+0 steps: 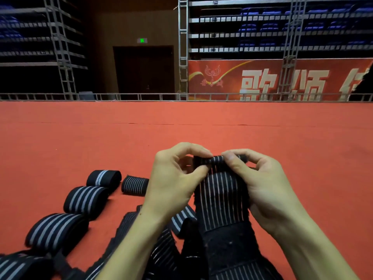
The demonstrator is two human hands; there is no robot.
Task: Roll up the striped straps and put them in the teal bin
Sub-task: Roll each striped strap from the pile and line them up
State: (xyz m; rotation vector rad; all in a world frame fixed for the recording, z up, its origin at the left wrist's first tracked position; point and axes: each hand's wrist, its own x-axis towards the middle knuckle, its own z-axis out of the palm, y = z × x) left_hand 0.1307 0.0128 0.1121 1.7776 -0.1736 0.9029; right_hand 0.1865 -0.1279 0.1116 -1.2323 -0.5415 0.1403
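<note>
Close to your body, at the bottom edge, a heap of loose striped straps (157, 249) lies tangled on the red carpet (181, 128). Out of that heap rises the thin-striped strap (220, 199) you are working on, and both hands meet at its far end. Your left hand (177, 178) pinches the left side of the small starting roll between thumb and curled fingers. Your right hand (260, 182) pinches the right side the same way. The roll looks only a turn or so thick, so most of the length is not yet wound.

The risk, as I judge it, is a crooked start. If one thumb leads, the turns will step sideways into a cone, and the stretchy fabric may spring open when you shift grip. The tail also runs down into the heap, where it could snag a neighbour and drag it along.

The strap's long axis runs away from you, climbing from the heap to your hands, and the stripes follow that line. The rolled end points away from you, and the roll's own axis lies left to right.

To your left, several rolled straps (56, 229) sit in a loose row on the carpet. The teal bin is not in view. Beyond the carpet's edge stand a low metal railing (141, 97), a red banner (282, 77), a dark door (144, 69) and tiers of blue seats (262, 27).
</note>
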